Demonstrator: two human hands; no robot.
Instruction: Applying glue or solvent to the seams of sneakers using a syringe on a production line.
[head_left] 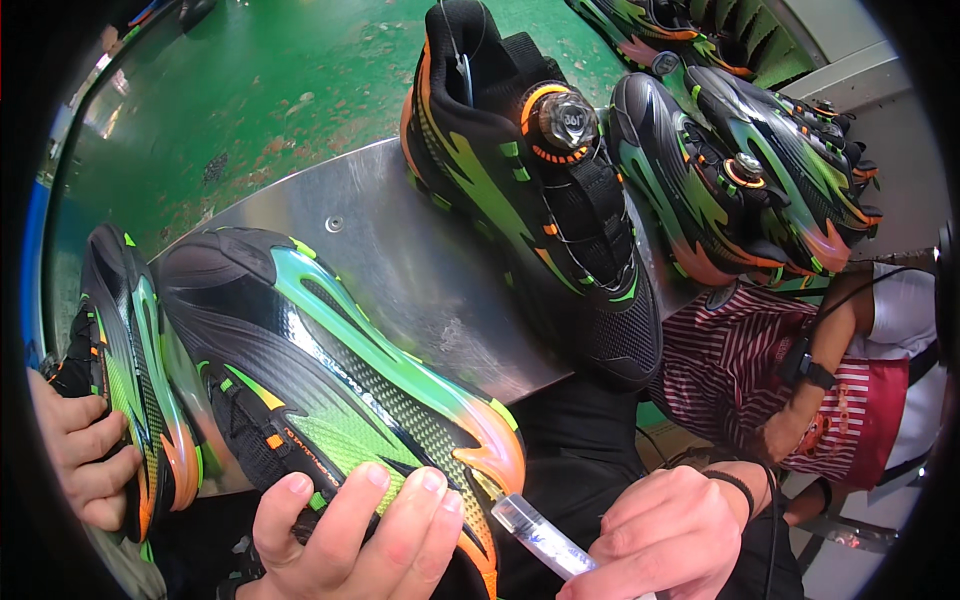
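My left hand (360,530) is wrapped round the near side of a black sneaker (330,385) with a green and orange sole edge. The shoe lies on its side, toe to the upper left. In my right hand (670,540) is a clear syringe (545,535) with a thin needle tip. That tip touches or nearly touches the orange sole edge near the heel. At the far left, another hand (95,455), its arm out of view, rests on a similar sneaker (130,370). Whose hand it is, I cannot tell.
A metal plate (400,260) lies under the shoes. A sneaker with a dial (490,170) stands upright on it. More matching sneakers (680,170) are at the upper right. Beyond is a green surface (290,90). A person in a striped shirt (720,350) is at the right.
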